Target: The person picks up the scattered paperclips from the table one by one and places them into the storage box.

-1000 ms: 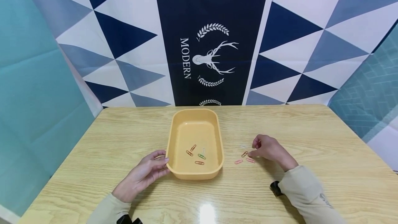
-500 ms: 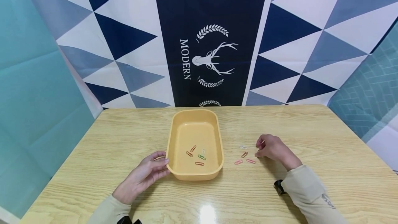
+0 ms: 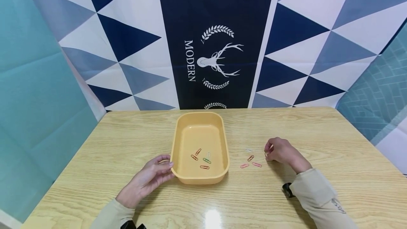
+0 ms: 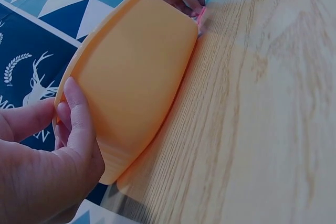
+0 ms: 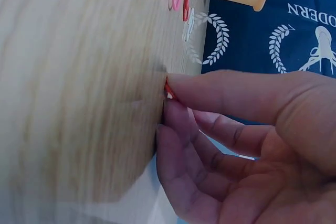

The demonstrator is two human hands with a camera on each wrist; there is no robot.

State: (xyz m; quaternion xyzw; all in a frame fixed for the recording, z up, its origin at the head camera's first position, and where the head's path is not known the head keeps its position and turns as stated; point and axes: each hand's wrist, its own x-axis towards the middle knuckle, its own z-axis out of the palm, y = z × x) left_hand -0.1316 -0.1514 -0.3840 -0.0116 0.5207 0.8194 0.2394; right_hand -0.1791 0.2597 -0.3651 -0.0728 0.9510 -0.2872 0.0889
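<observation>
At the near left corner of a yellow plastic tray [image 3: 226, 151], my left hand [image 3: 147, 179] grips the rim, thumb on one side and fingers on the other in the left wrist view. My right hand [image 3: 281, 153] is low at the table, to the right of the tray. Between its thumb and fingertips it pinches a red paper clip [image 5: 170, 92], mostly covered by the fingers. Loose on the table between tray and right hand lie a white paper clip [image 3: 249, 150], a red paper clip [image 3: 251, 158] and two pink paper clips [image 3: 244, 165].
Inside the tray are several paper clips: red ones, a green paper clip [image 3: 207, 160] and a white one. The wooden table [image 3: 178, 207] meets a patterned cloth backdrop [image 3: 216, 91] at its far edge. Teal cloth hangs at both sides.
My right hand has drawn a little to the right, away from the loose clips, staying low at the table. The left hand and tray have held their place.
</observation>
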